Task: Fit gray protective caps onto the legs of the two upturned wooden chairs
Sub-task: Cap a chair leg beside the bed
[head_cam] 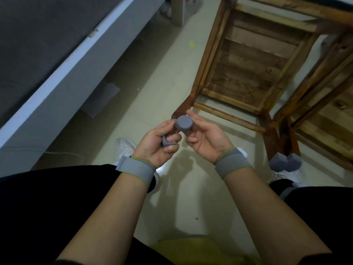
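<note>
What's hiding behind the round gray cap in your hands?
A wooden chair leg pokes up behind the gray cap, which the left hand and right hand both hold. The cap covers the leg's tip.

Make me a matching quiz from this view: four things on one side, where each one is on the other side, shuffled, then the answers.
Things:
A. raised cap
B. spare cap
C. fitted caps
D. wristbands

Places:
1. on two chair legs
2. around both wrists
3. curled inside the left hand
4. between the left hand and right hand

Pairs: A-4, B-3, C-1, D-2
</note>
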The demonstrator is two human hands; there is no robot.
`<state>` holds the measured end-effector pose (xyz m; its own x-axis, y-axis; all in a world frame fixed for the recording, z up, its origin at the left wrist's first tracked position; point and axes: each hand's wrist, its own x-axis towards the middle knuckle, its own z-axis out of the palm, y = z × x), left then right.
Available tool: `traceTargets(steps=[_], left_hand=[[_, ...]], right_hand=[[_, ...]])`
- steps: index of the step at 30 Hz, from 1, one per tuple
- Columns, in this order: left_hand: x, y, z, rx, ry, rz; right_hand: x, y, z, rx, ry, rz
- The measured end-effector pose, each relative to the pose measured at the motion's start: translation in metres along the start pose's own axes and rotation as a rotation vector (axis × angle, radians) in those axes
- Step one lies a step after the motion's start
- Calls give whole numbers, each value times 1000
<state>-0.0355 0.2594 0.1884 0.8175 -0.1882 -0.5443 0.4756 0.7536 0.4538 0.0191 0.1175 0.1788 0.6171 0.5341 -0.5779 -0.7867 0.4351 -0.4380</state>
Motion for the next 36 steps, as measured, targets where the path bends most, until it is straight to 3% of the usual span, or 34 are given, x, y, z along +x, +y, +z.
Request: traceTargets(steps=[4, 9, 15, 26, 36], left_hand=[[-1, -1, -4, -21, 7, -86], [1, 12, -6, 308, 97, -229], [5, 29, -7, 672, 136, -282], [40, 41, -25, 688, 310, -5], [64, 50, -31, 778, 339, 49]], right_hand=[[3, -1, -1, -136, 11, 34], [15, -5, -3, -309, 68, -87], [20, 3, -4, -459, 58, -143], [41, 9, -12, -598, 132, -266], [52, 7, -14, -668, 234, -322]])
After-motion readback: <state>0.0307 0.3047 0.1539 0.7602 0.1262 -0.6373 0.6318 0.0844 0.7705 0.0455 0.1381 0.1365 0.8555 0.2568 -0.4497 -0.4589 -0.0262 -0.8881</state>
